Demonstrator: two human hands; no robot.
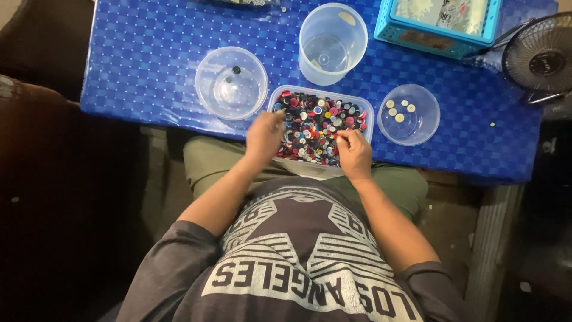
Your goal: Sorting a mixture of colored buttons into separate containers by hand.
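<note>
Left round tub (pixel 231 83), far-left on the blue desk (pixel 143 59): a couple of dark buttons inside. Left hand (pixel 264 136) sits at the left edge of the rectangular tray (pixel 367 113) of mixed buttons (pixel 319 125), fingers curled together, apparently pinching something small; can't confirm what. Tall clear cup (pixel 332 43) is beyond the tray. Right hand (pixel 354 152) is at the tray's near-right edge, fingertips closed on a button, I think. Right tub (pixel 409 114) holds a few pale buttons. Judgement: pick one button per pinch, keep wrists low, drop straight over the matching tub.

clear packet (pixel 238 3) at table's far edge
</note>
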